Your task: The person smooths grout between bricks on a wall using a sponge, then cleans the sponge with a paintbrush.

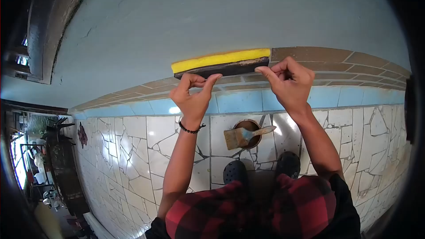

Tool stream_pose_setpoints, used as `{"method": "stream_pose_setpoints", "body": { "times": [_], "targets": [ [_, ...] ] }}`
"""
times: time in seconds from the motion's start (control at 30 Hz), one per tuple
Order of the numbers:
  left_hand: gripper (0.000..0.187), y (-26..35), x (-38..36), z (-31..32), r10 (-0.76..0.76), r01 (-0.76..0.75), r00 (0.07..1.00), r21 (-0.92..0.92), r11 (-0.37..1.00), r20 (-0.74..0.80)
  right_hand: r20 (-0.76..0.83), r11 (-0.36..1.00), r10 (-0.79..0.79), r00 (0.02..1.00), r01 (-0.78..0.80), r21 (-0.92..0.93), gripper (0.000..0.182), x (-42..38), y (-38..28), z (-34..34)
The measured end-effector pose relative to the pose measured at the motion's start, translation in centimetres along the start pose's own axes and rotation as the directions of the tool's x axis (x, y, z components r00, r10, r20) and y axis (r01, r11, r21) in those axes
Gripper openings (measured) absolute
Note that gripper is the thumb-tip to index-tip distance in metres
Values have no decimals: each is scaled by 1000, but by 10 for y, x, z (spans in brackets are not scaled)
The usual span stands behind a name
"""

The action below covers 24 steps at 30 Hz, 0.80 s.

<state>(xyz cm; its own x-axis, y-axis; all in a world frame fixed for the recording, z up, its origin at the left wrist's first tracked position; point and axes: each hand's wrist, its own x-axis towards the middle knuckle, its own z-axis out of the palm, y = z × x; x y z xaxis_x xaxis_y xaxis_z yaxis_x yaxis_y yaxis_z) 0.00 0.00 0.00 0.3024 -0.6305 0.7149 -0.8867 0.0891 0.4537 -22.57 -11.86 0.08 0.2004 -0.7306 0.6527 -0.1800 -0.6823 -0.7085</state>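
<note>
Here's the long, straight yellow strip with a dark lower layer (221, 59), up against the smooth grey wall (199, 13), level with the top of the brown brick-pattern band (314, 66). Left hand (192, 95) on the dark edge near one end, right hand (290, 82) at the other corner: each grip is drawn in to a pinch, thumb on the dark layer, fingertips partly hidden.

Down below, the container: a round, brown-rimmed pot (241, 122) on the floor, between the forearms. Brown shows inside, but what it is, I can't tell. Across its mouth lies a wide, flat paintbrush with tan bristles and a pale, blue-smeared handle (249, 136), bristles jutting out left, handle tip out right.

Just behind the pot, two dark perforated clogs (234, 171), so the pot sits between feet and wall. Red-and-black checked cloth (305, 199) covers the lap.

To the edges now: glossy pale-blue tiles (239, 101) run along the wall's foot, meeting the white broken-tile floor (124, 159), which spreads wide both ways. Far left, well apart, a dark wooden window frame (40, 40) and dark furniture (62, 163).
</note>
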Motion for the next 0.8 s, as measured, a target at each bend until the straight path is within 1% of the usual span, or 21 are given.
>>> {"method": "stream_pose_setpoints", "body": {
  "times": [0.07,0.1,0.17,0.2,0.3,0.33,0.43,0.47,0.57,0.67,0.8],
  "targets": [
    [44,2,-7,5,58,-55,997,61,997,-56,-5,1000,2,1000,-2,-19,33,-2,-1,2],
    [46,1,-3,2,123,-116,988,75,990,-90,-45,1000,2,999,-1,21,33,-2,-5,7],
    [51,0,-14,10,177,-170,970,55,984,-165,-65,999,10,998,-7,40,33,-6,-9,3],
    [61,0,-16,12,227,-220,960,58,974,-166,-55,1000,-11,998,12,18,33,-8,-9,-1],
    [69,4,-21,10,289,-279,947,87,956,-143,-55,998,-40,998,43,52,33,-11,-11,-4],
    [76,6,-21,9,302,-292,943,90,952,-140,-53,997,-39,998,42,62,33,-12,-11,-4],
    [75,5,-21,3,305,-286,947,169,943,-101,-34,996,-38,999,40,81,32,-17,-13,-4],
    [65,4,-19,6,305,-282,941,158,946,-145,-23,996,-38,999,40,77,32,-17,-14,-5],
    [61,7,-23,0,305,-264,943,266,927,-130,-10,995,-53,999,54,85,32,-19,-13,-4],
    [59,16,-25,-8,315,-226,939,437,871,-141,0,993,-63,998,63,102,31,-19,-14,-5],
    [57,12,-27,-7,333,-243,933,445,862,-137,-26,987,-51,998,54,151,28,-25,-14,-4]
  ]
}}
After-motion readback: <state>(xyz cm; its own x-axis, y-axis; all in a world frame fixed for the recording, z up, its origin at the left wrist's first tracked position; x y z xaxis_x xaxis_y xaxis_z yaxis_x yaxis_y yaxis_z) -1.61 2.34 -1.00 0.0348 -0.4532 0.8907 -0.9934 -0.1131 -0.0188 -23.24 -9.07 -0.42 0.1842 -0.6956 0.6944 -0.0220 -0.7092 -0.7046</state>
